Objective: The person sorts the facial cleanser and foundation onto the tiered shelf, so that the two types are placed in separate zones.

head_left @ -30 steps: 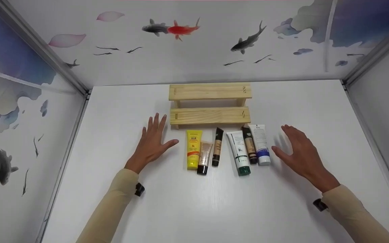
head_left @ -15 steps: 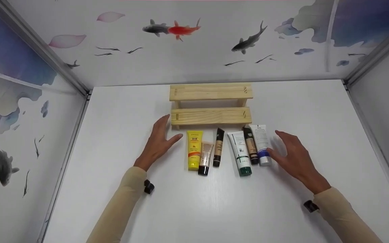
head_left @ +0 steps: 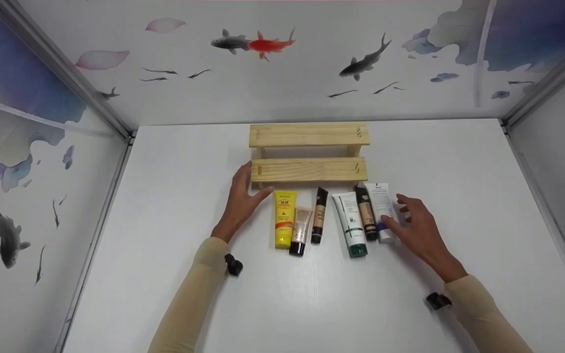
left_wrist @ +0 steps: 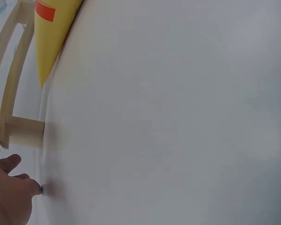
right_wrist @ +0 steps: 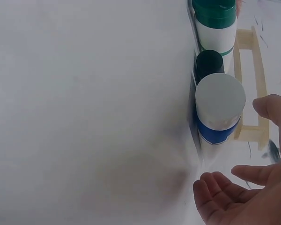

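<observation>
At far left, side wall [head_left: 47, 186] with a grey fish print, then a beige sleeve [head_left: 179, 304] with a small black wrist unit [head_left: 234, 265] and the left hand [head_left: 239, 202]. Left hand: fingers extended, thumb spread wide, nothing held. Its fingers are just beside the left end of the two-step wooden rack [head_left: 309, 170], thumb tip near the upper end of the yellow tube [head_left: 285, 220] (left wrist view shows a gap between fingers and rack leg). Rack stands toward the back of the white table [head_left: 321, 304], in front of the back wall [head_left: 312, 93] with koi prints. Six tubes lie in a loose row on the table in front of the rack, caps toward the person: yellow tube first, small beige tube [head_left: 302, 224] with black cap right up beside it, then a tan tube with black ends [head_left: 319, 216] by itself. After a gap: white tube with green cap [head_left: 349, 218], second tan tube with black ends [head_left: 365, 211], white tube with blue band [head_left: 379, 198], these three close together. Right hand [head_left: 421, 233] comes next, thumb over the blue-banded one in the head view but clear of it in the right wrist view; fingers loosely bent and spread beside it, nothing gripped. Far right: second beige sleeve [head_left: 483, 314], second black wrist unit [head_left: 438, 301].
</observation>
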A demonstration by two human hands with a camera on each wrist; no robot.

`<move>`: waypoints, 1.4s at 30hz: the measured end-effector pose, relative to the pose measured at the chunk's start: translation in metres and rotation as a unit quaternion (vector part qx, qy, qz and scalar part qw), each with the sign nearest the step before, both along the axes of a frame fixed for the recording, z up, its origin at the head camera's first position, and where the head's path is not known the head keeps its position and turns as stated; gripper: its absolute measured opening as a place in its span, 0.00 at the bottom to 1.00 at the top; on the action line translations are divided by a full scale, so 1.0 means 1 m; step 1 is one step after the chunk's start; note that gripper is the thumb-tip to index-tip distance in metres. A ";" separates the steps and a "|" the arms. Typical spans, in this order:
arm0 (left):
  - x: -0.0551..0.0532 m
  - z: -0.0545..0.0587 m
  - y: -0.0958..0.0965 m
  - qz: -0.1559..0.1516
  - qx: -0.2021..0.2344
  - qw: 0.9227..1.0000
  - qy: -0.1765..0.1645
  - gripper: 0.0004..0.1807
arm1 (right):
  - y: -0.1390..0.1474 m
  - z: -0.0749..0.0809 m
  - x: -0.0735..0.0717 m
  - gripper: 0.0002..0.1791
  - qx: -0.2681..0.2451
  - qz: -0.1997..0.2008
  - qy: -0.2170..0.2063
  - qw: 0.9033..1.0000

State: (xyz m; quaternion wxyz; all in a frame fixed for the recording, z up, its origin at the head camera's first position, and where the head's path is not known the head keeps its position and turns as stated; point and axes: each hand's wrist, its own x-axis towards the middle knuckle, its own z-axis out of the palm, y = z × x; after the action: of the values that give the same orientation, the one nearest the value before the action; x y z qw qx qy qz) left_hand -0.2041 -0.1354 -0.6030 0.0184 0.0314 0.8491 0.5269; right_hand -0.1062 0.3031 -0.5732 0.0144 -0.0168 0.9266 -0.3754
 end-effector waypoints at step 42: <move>-0.018 -0.021 0.013 0.053 0.014 0.997 0.053 0.49 | -0.021 -0.002 -0.023 0.41 0.060 -0.065 -0.106 0.990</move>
State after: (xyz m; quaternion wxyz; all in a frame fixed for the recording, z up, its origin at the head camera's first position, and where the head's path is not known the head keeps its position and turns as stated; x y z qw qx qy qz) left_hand -0.2219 -0.1221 -0.6237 -0.0550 0.0144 0.8419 0.5367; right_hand -0.1294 0.2825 -0.5749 0.0885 0.0846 0.9397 -0.3192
